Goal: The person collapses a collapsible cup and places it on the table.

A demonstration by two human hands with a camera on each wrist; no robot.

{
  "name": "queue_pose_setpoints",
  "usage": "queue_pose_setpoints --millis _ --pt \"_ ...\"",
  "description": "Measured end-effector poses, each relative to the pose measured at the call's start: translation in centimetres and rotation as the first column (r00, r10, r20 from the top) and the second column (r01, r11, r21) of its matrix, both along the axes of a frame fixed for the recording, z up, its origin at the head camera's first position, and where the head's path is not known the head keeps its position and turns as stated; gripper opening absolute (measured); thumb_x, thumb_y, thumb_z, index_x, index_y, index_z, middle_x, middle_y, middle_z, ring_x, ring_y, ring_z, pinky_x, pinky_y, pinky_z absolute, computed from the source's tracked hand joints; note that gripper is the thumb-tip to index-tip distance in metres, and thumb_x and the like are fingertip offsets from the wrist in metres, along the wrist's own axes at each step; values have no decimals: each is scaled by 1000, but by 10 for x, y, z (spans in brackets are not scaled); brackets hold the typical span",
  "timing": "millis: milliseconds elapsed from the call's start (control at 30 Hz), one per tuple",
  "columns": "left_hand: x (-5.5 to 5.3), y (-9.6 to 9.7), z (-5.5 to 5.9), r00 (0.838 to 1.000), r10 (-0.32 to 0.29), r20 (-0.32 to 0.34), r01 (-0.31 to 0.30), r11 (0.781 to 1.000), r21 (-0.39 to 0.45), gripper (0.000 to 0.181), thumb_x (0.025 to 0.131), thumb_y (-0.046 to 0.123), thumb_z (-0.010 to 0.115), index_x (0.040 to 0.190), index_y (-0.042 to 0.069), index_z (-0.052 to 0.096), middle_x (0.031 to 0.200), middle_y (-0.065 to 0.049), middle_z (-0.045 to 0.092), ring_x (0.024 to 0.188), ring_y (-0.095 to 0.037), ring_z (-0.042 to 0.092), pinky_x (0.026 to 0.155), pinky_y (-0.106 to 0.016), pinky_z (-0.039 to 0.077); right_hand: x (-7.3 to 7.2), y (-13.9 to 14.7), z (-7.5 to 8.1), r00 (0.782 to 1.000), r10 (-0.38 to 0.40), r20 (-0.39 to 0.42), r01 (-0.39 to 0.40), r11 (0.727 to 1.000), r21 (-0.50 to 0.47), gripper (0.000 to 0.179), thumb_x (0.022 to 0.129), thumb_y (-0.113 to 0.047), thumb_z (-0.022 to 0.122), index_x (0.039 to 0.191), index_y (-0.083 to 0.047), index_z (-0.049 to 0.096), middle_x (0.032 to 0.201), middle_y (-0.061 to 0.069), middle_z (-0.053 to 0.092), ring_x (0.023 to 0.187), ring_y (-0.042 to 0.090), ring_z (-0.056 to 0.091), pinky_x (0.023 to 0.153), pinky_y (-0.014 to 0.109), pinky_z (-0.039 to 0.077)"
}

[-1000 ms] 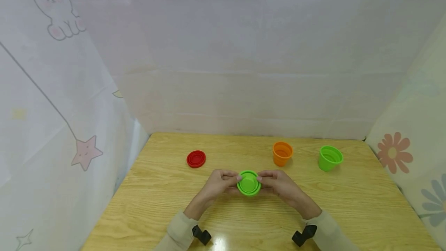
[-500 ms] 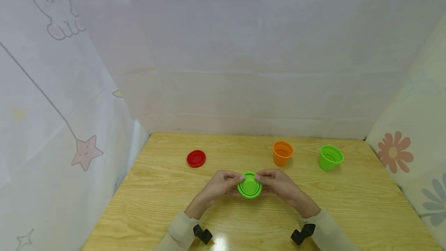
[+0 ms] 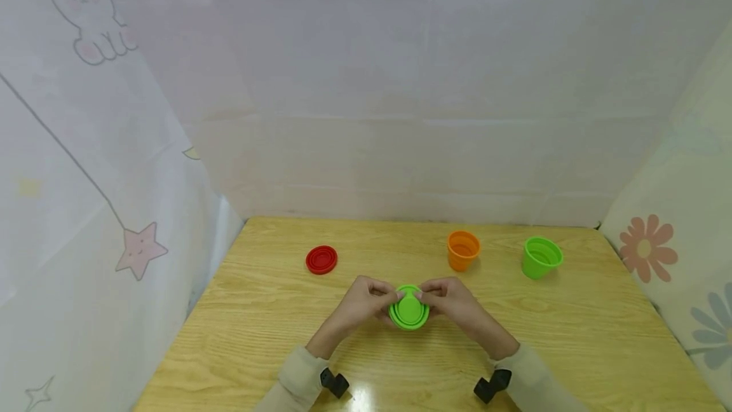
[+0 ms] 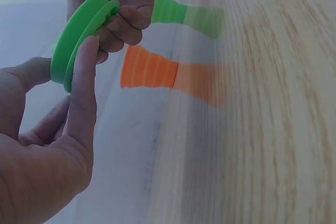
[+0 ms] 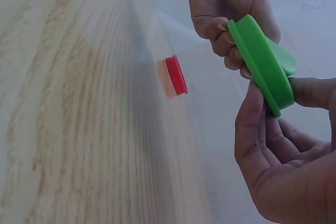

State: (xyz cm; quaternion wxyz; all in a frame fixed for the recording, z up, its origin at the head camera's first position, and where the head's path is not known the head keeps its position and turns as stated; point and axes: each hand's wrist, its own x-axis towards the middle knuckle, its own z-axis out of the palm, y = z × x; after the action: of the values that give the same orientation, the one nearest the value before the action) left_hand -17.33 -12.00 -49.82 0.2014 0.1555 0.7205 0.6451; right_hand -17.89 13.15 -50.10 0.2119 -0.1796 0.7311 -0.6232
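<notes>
A light-green collapsible cup (image 3: 409,311), folded nearly flat, is held between both hands above the wooden table. My left hand (image 3: 363,302) pinches its left side, thumb on the face toward me and fingers behind. On the opposite side my right hand (image 3: 454,302) pinches it the same way, the two thumbs close together near the upper part. In the left wrist view the green cup (image 4: 79,38) is tilted on edge between the hands. From the right wrist, the green cup (image 5: 262,61) shows part of its middle bulging out past the rim.
A flat red collapsible cup (image 3: 321,260) lies at the back left of the table (image 3: 251,323). At the back right stand an unfolded orange cup (image 3: 462,251) and an unfolded green cup (image 3: 541,258). Printed cloth (image 3: 400,113) hangs behind and at both sides.
The green cup has come slightly toward me, and both thumbs have slid inward over its face, nearer each other. The other cups stay put.
</notes>
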Motion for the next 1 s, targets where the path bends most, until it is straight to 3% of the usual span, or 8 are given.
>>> queue_pose_setpoints --millis 167,333,533,700,800,1000 --pt "0 -2 -2 999 -3 -39 2 1000 -21 24 102 19 72 110 -1 80 104 -17 81 74 -18 79 74 -55 66 3 -3 3 998 10 -62 -7 999 35 37 106 -19 64 127 11 68 106 19 79 84 13 77 78 37 68" --pt "1 -3 -4 999 -11 -51 9 999 -32 22 102 16 71 110 -2 80 105 -20 80 76 -18 79 72 -48 68 3 -5 1 998 14 -69 -9 997 74 33 106 -17 63 127 8 69 108 18 79 87 13 76 81 48 67" --pt "1 -3 -7 998 13 -65 -17 998 -65 21 103 16 68 114 2 80 107 -18 80 78 -16 78 74 -48 68 2 -6 -3 996 28 -84 -21 996 86 33 108 -16 60 130 7 68 114 19 78 90 13 75 79 38 68" --pt "2 -1 -8 997 43 -70 -49 995 -89 25 105 22 66 120 6 79 108 -16 80 82 -15 77 80 -55 67 2 -5 -2 998 12 -69 -8 998 62 36 109 -21 58 131 6 67 114 19 77 90 16 75 78 31 67" --pt "1 0 -7 997 52 -57 -57 995 -79 27 106 23 66 120 4 78 107 -17 80 80 -18 78 79 -57 66 2 -4 -2 999 6 -42 -4 998 55 37 109 -22 57 133 6 67 115 18 77 92 16 75 80 32 67" --pt "-2 -3 -7 997 63 -46 -66 995 -72 29 105 25 67 121 3 77 111 -17 79 82 -18 78 77 -50 68 -1 -3 -4 1000 7 -8 -7 999 46 41 110 -24 57 135 7 65 115 17 75 93 17 74 83 38 67"
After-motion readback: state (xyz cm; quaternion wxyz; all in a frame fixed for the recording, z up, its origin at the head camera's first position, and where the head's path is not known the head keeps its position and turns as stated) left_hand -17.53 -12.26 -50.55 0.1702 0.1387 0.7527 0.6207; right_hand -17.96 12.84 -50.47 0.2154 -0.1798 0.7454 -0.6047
